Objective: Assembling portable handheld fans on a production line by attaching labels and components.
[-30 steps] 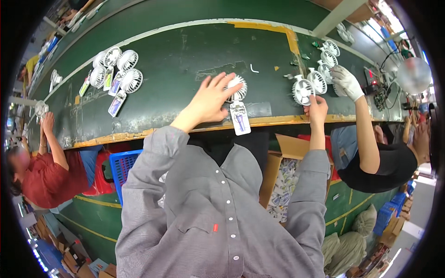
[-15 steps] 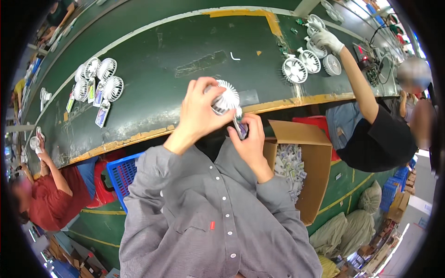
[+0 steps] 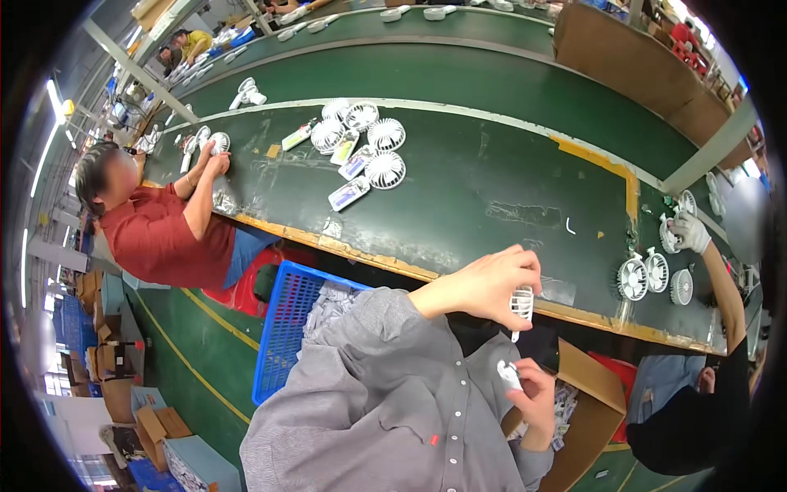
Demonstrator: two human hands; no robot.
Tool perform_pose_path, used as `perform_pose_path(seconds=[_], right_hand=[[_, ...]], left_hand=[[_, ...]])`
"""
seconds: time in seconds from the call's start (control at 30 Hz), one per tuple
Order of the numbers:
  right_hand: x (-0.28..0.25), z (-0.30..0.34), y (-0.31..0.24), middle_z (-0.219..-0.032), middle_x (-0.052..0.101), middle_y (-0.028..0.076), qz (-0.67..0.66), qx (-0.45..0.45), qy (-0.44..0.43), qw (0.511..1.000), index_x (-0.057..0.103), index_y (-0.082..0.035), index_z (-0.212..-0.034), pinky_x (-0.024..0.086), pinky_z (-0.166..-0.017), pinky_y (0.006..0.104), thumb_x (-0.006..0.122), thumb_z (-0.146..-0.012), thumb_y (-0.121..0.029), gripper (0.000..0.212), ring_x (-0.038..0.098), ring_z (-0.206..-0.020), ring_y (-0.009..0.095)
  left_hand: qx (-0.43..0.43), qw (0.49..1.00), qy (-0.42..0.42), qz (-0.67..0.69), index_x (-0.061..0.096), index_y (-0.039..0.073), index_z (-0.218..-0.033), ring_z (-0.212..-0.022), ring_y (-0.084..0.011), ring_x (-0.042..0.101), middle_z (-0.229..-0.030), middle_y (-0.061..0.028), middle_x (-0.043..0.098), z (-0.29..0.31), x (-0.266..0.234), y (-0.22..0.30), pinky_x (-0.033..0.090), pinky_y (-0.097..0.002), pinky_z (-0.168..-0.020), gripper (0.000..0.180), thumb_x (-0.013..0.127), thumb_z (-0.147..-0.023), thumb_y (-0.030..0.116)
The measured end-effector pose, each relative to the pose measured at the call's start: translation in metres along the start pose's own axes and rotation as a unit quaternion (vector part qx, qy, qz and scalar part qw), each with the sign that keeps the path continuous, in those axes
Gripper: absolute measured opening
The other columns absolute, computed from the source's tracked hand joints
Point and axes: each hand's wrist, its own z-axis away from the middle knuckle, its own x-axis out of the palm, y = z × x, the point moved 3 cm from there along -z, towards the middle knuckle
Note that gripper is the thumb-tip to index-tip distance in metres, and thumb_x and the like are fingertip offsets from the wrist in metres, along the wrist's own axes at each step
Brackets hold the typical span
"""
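Observation:
A white round fan head (image 3: 522,305) with slatted guard is gripped by my left hand (image 3: 488,285), fingers curled over it near the table's front edge. Lower and closer to my body, my right hand (image 3: 537,400) pinches a small white fan handle piece (image 3: 509,375). Dark parts show on its upper end, while its lower end is hidden by my fingers. A gap shows between the two pieces; whether a wire joins them I cannot tell. Several white fans (image 3: 385,170) with colourful labelled flat handles lie grouped on the green table (image 3: 443,221) to the left.
A blue crate (image 3: 283,328) with white pieces stands left of me. At my right is an open cardboard box (image 3: 597,385) of small parts. A co-worker's gloved hand (image 3: 691,233) touches fans at the right; a person in red (image 3: 168,234) handles a fan at far left.
My view has swung left. My hands have moved apart: the right, with the handle piece, has drawn down away from the fan head in my left.

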Motion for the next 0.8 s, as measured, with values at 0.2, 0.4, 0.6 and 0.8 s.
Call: perform_pose_path(seconds=[0.2, 0.4, 0.6, 0.8], right_hand=[[-0.005, 0.018, 0.002, -0.103, 0.059, 0.02, -0.236, -0.023, 0.037, 0.971, 0.058, 0.008, -0.107, 0.051, -0.083, 0.0425, 0.07, -0.083, -0.028, 0.045, 0.062, -0.092, 0.031], [-0.01, 0.023, 0.001, -0.1, 0.063, 0.015, -0.408, 0.005, 0.292, 0.865, 0.053, -0.003, -0.12, 0.047, -0.065, 0.0359, 0.04, -0.099, -0.031, 0.037, 0.059, -0.079, 0.024], [-0.024, 0.04, 0.007, -0.086, 0.065, 0.01, -0.269, 0.062, 0.327, 0.904, 0.058, -0.004, -0.106, 0.042, -0.038, 0.025, 0.039, -0.1, -0.039, 0.04, 0.058, -0.055, 0.017], [-0.018, 0.048, 0.005, -0.073, 0.06, 0.011, -0.182, 0.067, 0.376, 0.906, 0.055, 0.0, -0.101, 0.041, -0.033, 0.0264, 0.045, -0.1, -0.03, 0.031, 0.054, -0.044, 0.017]], left_hand=[[-0.011, 0.995, -0.044, 0.089, 0.061, 0.003, -0.104, -0.11, -0.0307, 0.054, -0.114, -0.0125, 0.055, 0.008, 0.037, -0.01, 0.048, -0.0388, -0.089, 0.043, 0.075, -0.071, 0.027], [0.085, 0.971, -0.107, 0.199, 0.05, 0.001, -0.13, -0.117, -0.0346, 0.053, -0.127, -0.0195, 0.054, 0.023, 0.083, 0.032, 0.042, -0.0412, -0.099, 0.05, 0.06, -0.089, 0.028], [0.013, 0.947, -0.093, 0.307, 0.058, 0.0, -0.104, -0.088, -0.0293, 0.061, -0.093, -0.0133, 0.06, 0.049, 0.116, 0.047, 0.049, -0.0374, -0.076, 0.027, 0.064, -0.088, 0.021], [0.105, 0.966, -0.08, 0.222, 0.059, 0.002, -0.093, -0.079, -0.0316, 0.058, -0.086, -0.0105, 0.059, 0.06, 0.115, 0.041, 0.045, -0.0403, -0.068, 0.018, 0.062, -0.088, 0.019]])
